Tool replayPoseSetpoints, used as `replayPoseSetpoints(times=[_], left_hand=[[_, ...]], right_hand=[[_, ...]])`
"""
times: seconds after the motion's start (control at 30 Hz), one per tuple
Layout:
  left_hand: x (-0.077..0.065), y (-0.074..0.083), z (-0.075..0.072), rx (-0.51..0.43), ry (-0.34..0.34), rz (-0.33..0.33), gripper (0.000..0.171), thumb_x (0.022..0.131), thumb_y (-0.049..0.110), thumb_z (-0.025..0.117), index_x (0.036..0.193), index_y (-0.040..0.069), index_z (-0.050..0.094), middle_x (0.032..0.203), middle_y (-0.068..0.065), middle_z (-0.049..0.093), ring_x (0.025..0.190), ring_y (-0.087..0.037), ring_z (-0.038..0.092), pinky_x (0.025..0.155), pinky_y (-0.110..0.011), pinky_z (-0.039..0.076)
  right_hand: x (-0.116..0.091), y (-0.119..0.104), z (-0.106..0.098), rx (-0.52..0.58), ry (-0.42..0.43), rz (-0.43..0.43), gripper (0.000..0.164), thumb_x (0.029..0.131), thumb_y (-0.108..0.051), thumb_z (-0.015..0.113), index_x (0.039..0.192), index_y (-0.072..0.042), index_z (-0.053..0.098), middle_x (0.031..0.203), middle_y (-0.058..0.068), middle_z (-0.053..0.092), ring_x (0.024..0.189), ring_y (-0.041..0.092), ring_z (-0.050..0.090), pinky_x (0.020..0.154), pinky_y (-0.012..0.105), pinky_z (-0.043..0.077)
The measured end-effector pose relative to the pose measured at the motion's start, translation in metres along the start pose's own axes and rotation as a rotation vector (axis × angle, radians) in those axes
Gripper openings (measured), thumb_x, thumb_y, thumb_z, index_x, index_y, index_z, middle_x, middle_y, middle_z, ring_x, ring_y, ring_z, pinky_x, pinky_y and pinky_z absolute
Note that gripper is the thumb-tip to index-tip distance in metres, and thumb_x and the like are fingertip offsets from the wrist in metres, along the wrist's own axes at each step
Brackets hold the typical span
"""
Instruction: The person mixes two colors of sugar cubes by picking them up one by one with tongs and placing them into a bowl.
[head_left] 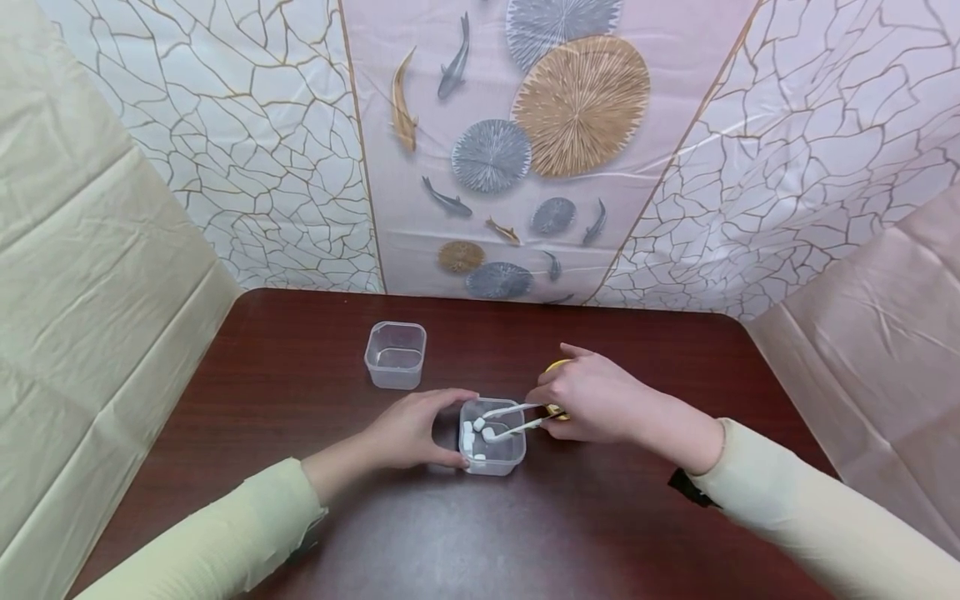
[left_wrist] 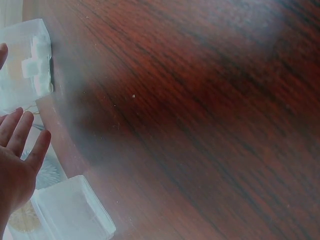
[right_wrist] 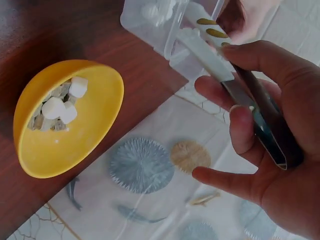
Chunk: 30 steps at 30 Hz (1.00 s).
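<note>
My left hand (head_left: 414,429) holds the left side of a clear plastic container (head_left: 501,468), thumb at the front corner and a finger at the back corner. Its other fingers extend straight in the left wrist view. Several small white pieces (head_left: 468,442) lie along the container's left side. My right hand (head_left: 592,398) grips tongs (right_wrist: 216,67) with white tips and dark handles. The tong tips reach inside the container, spread apart, close to white pieces. Partly hidden behind the right hand, a yellow bowl (right_wrist: 95,130) contains white pieces and grey stone-like bits.
A second clear plastic container (head_left: 396,371) stands farther back on the left of the dark wooden table (head_left: 315,350). Patterned cloth (head_left: 277,158) hangs beyond the table's back edge, with plain cloth panels on both sides.
</note>
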<state>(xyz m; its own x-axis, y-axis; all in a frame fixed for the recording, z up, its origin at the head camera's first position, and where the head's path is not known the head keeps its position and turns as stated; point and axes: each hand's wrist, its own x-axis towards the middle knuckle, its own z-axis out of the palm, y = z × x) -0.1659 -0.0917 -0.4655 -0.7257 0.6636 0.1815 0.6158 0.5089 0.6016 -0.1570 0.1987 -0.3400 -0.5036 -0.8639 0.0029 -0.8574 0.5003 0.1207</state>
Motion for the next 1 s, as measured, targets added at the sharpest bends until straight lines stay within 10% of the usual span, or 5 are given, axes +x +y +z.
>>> replayPoseSetpoints(times=[1.0], left_hand=[[0.000, 0.001, -0.001, -0.006, -0.005, -0.005, 0.087, 0.074, 0.039, 0.097, 0.149, 0.013, 0.061, 0.142, -0.004, 0.069, 0.131, -0.022, 0.065, 0.110, -0.044, 0.052]], right_hand=[[0.039, -0.023, 0.006, -0.199, -0.190, 0.050, 0.012, 0.080, -0.019, 0.084, 0.074, -0.018, 0.074, 0.079, -0.004, 0.076, 0.075, 0.023, 0.074, 0.105, 0.060, 0.053]])
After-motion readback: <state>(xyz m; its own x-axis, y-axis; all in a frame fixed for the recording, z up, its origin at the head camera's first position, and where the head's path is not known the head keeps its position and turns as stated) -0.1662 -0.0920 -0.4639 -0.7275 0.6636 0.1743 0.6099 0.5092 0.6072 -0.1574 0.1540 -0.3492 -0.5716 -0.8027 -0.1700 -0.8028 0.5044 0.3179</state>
